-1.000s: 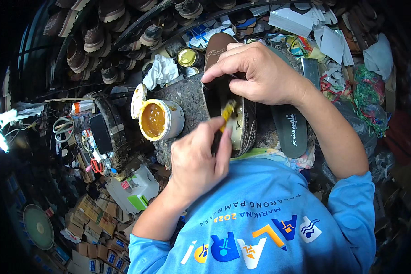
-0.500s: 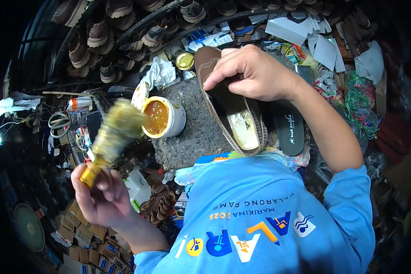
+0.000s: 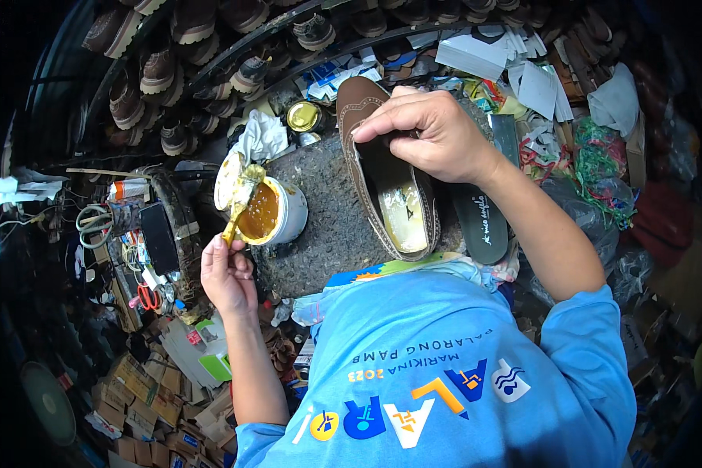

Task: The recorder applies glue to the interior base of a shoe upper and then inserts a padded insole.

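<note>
Brown shoe [image 3: 382, 175] sits gripped in my right hand [image 3: 437, 136]; at nine o'clock, my left hand [image 3: 228, 274] clasps a brush [image 3: 242, 199] over the glue tub [image 3: 269, 214].

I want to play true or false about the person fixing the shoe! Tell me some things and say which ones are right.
1. The left hand holds a brush with its tip in the tub of brown glue. True.
2. The right hand grips a brown shoe. True.
3. The brown shoe lies upside down with its sole facing up. False: its opening faces up, and the pale insole shows inside.
4. The tub of brown glue has a lid on it. False: it is open, and the brown stuff inside shows.
5. A dark flat sole lies to the right of the shoe. True.
</note>
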A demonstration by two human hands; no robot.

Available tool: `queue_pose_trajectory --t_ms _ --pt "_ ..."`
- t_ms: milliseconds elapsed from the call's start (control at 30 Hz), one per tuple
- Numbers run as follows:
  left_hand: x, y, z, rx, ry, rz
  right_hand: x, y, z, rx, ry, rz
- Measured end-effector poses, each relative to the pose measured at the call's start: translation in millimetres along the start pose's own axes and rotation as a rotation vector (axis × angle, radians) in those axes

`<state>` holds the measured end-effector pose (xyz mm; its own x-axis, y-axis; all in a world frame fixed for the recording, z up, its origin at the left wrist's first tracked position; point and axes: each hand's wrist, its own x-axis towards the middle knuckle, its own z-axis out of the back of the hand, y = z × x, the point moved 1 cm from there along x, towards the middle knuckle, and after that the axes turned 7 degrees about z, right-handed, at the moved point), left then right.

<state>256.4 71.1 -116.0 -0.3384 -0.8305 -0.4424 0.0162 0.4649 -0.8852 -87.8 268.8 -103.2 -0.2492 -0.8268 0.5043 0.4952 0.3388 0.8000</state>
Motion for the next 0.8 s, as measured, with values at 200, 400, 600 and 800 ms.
queue_pose_trajectory --t_ms 200,400,600,800 --pt "-1.7 4.7 4.4 0.668 -0.272 -0.352 -10.0 5.6 7.0 -0.020 0.010 0.033" --pt "-39.8 -31.4 -59.6 0.945 0.143 -0.875 -68.2 60.3 11.5 -0.541 -0.246 -0.135" --pt "-65.9 -23.8 -163.5 1.097 1.046 -1.047 -160.7 103.5 -32.7 -0.850 -0.035 -0.716" --pt "-74.0 6.1 -172.6 1.070 1.119 -1.092 -168.4 103.4 -27.1 -0.712 -0.159 -0.746"
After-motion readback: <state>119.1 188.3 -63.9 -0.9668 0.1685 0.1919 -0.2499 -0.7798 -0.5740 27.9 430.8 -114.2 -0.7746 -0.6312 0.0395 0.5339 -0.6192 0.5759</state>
